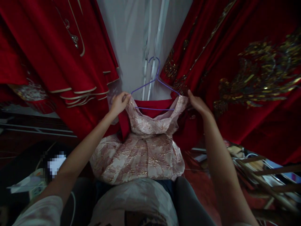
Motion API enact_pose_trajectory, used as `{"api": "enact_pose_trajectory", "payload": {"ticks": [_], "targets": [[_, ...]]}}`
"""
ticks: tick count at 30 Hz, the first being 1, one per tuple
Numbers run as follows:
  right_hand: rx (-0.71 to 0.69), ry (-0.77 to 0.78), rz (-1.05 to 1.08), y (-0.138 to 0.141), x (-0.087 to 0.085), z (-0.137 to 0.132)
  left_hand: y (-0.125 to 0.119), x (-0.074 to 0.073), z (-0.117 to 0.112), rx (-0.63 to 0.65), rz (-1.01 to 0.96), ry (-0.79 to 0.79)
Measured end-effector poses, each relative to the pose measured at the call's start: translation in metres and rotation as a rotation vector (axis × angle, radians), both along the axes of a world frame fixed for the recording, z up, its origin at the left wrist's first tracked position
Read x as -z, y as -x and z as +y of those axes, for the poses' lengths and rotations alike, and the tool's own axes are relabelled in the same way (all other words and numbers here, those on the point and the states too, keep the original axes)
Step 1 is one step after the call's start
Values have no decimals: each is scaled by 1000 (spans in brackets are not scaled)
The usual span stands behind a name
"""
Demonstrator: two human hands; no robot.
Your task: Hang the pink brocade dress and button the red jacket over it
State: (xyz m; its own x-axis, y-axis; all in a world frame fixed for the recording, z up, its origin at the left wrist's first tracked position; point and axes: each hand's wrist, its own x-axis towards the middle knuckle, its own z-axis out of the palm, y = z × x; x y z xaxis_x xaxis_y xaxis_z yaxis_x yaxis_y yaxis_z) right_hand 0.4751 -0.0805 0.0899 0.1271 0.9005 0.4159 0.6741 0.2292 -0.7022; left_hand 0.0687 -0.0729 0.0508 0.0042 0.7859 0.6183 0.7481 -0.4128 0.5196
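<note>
A pale pink brocade dress [150, 157] with gold-toned patterning hangs on a thin purple hanger [158, 75], its skirt spread down across my lap. My left hand [121, 102] pinches the dress's left shoulder strap, right at the hanger's end. At the opposite strap, my right hand [197, 102] has its thumb raised and its fingers partly hidden, gripping the shoulder edge. The hanger's hook points up and is free of any rail. Its lower bar crosses the open neckline, where red cloth [154, 104] shows behind.
Red garments with pale trim [82, 62] hang at the left. More red cloth with gold sequin embroidery [265, 72] hangs at the right. A pale wall [124, 40] stands behind. Wooden slats [272, 171] and clutter lie lower right, papers [30, 185] lower left.
</note>
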Motion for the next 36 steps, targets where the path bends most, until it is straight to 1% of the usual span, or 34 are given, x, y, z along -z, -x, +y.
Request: {"api": "enact_pose_trajectory", "payload": {"ticks": [2,4,5,8,10,12,14,16,18,20,23,24,26,28,31,34,36], "targets": [[-48,-109,46,-1,6,-6,1,3,1,45,-33,-11],[-77,-248,43,3,12,-11,-1,6,1,48,-81,-49],[-93,-291,38,6,15,-13,-2,7,2,38,-107,-72],[-115,-306,76,11,21,-11,-5,8,3,-16,-119,-118],[-93,-315,180,9,27,-8,-4,8,5,-65,-80,-130],[-63,-325,334,2,33,-5,3,11,7,-118,-45,-131],[-8,-304,484,-6,40,-4,12,16,9,-162,-39,-119],[44,-278,552,-12,45,-5,22,24,11,-184,-50,-102],[68,-317,500,-12,44,-7,28,30,12,-181,-58,-86],[58,-392,339,-6,37,-7,31,34,14,-172,-60,-83],[23,-427,32,7,23,-7,29,36,15,-159,-72,-90],[28,-427,-36,12,20,-6,29,36,15,-160,-79,-88],[64,-448,-87,18,15,-4,29,35,14,-169,-84,-76],[92,-474,-54,21,15,-2,31,35,12,-189,-69,-65],[117,-483,79,20,23,2,38,36,8,-236,-10,-50],[212,-448,257,15,40,1,45,42,0,-261,57,26],[326,-412,357,11,58,-5,46,48,-8,-227,81,103]]}}
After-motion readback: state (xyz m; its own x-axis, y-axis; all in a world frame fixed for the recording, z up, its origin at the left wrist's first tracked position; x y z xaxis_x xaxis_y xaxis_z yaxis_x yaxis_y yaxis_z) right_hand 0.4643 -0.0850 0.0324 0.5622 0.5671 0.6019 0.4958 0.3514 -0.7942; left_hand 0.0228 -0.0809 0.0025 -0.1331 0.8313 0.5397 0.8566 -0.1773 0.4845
